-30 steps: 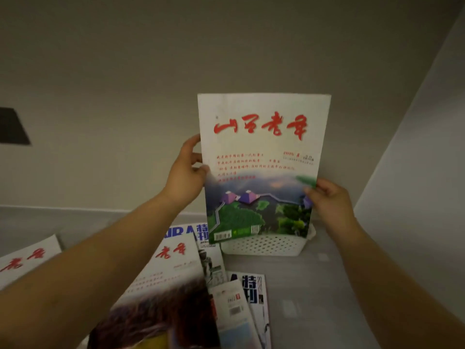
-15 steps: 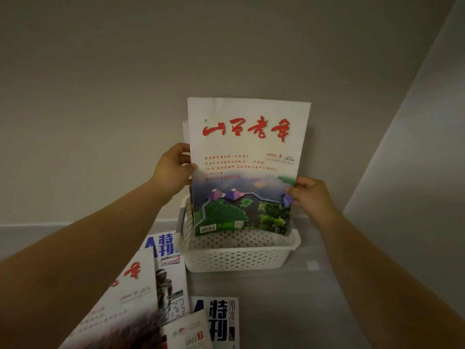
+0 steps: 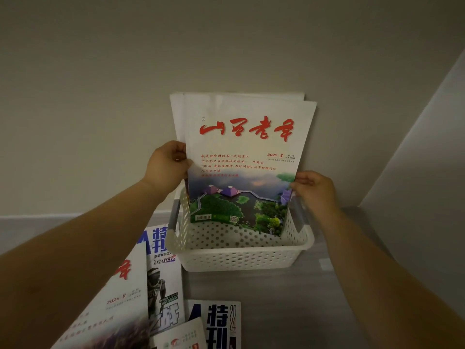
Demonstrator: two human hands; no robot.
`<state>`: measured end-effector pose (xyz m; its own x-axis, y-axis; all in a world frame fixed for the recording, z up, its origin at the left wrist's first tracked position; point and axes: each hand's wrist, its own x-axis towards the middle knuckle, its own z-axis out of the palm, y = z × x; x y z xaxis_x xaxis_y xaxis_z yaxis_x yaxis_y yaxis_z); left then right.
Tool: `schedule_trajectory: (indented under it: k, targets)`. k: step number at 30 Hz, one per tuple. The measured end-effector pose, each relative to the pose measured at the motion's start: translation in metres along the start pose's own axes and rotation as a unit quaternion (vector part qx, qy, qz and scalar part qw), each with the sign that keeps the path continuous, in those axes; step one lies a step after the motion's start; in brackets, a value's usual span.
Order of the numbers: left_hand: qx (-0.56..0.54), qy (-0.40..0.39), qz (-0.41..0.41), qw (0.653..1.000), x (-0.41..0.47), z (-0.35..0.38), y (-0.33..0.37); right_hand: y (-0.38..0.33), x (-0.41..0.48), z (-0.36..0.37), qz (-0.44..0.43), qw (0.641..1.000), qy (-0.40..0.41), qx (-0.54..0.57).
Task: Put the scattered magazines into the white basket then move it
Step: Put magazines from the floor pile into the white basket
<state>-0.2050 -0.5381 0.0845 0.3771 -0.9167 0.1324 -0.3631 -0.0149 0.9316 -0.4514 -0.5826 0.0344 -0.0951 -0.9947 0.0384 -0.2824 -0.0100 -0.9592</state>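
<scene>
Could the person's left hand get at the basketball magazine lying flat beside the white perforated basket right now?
Probably not at once: the left hand is gripping the upright red-titled magazine in the white perforated basket. Once it lets go, the basketball magazine lies close below the forearm, partly under another magazine.

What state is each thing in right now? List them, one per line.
Red-titled magazine: upright, lower edge inside the basket, held at both sides.
White basket: on the grey surface, holding upright magazines.
Magazines behind: standing in the basket.
Left hand: gripping the magazine's left edge.
Right hand: gripping its right edge.
Basketball magazine: flat outside the basket, partly covered.
2024 magazine: flat, outside.
</scene>
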Motion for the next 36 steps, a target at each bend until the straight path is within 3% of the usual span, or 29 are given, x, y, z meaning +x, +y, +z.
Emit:
schedule_trajectory:
  k: [5, 10, 15, 18, 24, 27, 32, 36]
  targets:
    - [0.002, 0.036, -0.006, 0.999, -0.003, -0.004, -0.01, -0.003, 0.0, 0.003, -0.009, 1.0, 0.001, 0.026]
    - [0.088, 0.089, 0.006, 0.992, 0.001, -0.009, -0.013, -0.009, 0.0, 0.01, -0.023, 0.999, 0.029, 0.008]
    - [0.17, 0.036, 0.004, 0.985, 0.003, -0.012, -0.013, -0.011, -0.001, 0.013, -0.016, 0.999, 0.046, -0.018]
    - [0.153, 0.029, -0.023, 0.988, -0.011, -0.018, -0.018, -0.008, -0.014, 0.012, -0.034, 0.995, 0.063, -0.071]
    - [0.192, -0.046, 0.009, 0.98, -0.094, -0.065, -0.04, -0.007, -0.096, 0.015, -0.14, 0.968, 0.103, -0.179]
    - [0.211, -0.07, -0.028, 0.975, -0.159, -0.1, -0.07, 0.003, -0.158, 0.023, -0.133, 0.966, 0.043, -0.217]
    - [0.237, -0.052, -0.13, 0.961, -0.248, -0.163, -0.128, 0.024, -0.262, 0.074, -0.004, 0.963, -0.186, -0.195]
    - [0.201, -0.017, -0.158, 0.967, -0.281, -0.206, -0.158, 0.017, -0.304, 0.111, 0.067, 0.946, -0.229, -0.218]
